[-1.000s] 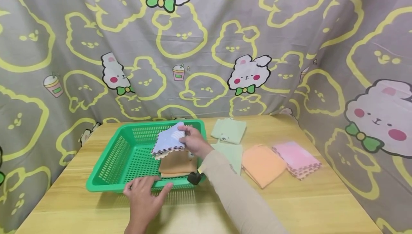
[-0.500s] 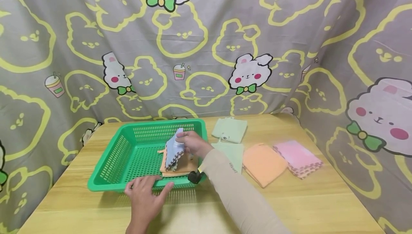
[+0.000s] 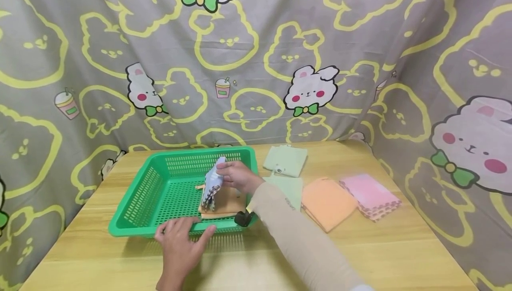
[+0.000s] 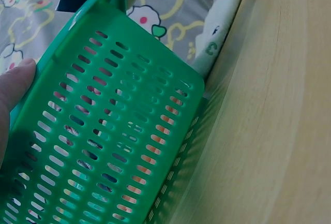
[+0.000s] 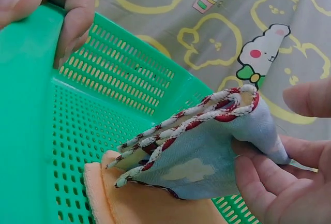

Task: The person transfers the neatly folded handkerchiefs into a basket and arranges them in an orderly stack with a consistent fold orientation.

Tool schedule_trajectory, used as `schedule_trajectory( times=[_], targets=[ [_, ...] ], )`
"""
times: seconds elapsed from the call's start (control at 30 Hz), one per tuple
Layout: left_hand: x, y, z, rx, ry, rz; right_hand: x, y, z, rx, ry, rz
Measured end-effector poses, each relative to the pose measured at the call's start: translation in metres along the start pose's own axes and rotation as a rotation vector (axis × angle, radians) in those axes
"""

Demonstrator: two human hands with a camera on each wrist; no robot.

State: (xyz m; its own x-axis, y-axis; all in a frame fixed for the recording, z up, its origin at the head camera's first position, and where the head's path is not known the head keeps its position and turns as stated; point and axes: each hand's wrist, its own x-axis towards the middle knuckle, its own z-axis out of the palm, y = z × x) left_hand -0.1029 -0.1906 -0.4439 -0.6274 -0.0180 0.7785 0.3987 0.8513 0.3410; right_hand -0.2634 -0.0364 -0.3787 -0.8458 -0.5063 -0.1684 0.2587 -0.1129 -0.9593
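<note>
My right hand [image 3: 239, 177] pinches the folded blue cloth [image 3: 212, 183] by one end, holding it on edge over the orange cloth [image 3: 224, 204] in the green basket [image 3: 160, 184] near the bench's left edge. It's light, soft and floppy, its layers fanning apart, so I judge a pinch across the fold keeps it together. My left hand [image 3: 181, 243] rests flat and open on the basket's near rim.

A green basket [image 3: 160, 180] sits on a pale yellow wood table [image 3: 360, 255]. In it, a light blue cloth [image 3: 213, 180] with red-and-white stitched edging stands over an orange cloth [image 3: 226, 204]. Mint green [image 3: 285, 161], orange [image 3: 328, 204] and pink [image 3: 370, 195] cloths lie beyond it; the grey backdrop [image 3: 256, 51] bears yellow-outlined bunnies.
</note>
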Motion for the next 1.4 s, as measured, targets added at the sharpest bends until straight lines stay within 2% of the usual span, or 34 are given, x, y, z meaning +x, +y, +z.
schedule_trajectory(
  times=[0.33,0.43,0.6,0.77,0.83,1.0,1.2,1.4],
  targets=[
    [0.0,-0.001,0.0,0.004,0.001,-0.001,0.004,-0.006,0.011,0.04,-0.056,-0.035],
    [0.0,-0.001,0.001,0.002,0.004,0.003,0.003,-0.005,0.011,-0.01,-0.091,0.016],
    [0.0,0.0,-0.001,-0.001,0.005,0.011,-0.001,-0.004,0.01,-0.184,-0.108,0.157],
    [0.001,0.0,-0.001,0.001,0.003,0.008,-0.004,-0.006,0.012,-0.228,-0.01,0.212],
    [0.0,0.0,0.0,0.001,-0.001,0.001,-0.006,-0.007,0.012,-0.239,0.053,0.228],
    [-0.001,0.001,0.0,-0.003,-0.015,-0.016,-0.009,-0.009,0.01,-0.313,0.171,0.239],
    [0.0,0.001,-0.001,-0.007,-0.02,-0.023,-0.011,-0.013,0.007,-0.428,0.23,0.234],
    [0.0,0.001,-0.001,-0.009,-0.015,-0.018,-0.012,-0.019,0.007,-0.451,0.254,0.227]
  ],
)
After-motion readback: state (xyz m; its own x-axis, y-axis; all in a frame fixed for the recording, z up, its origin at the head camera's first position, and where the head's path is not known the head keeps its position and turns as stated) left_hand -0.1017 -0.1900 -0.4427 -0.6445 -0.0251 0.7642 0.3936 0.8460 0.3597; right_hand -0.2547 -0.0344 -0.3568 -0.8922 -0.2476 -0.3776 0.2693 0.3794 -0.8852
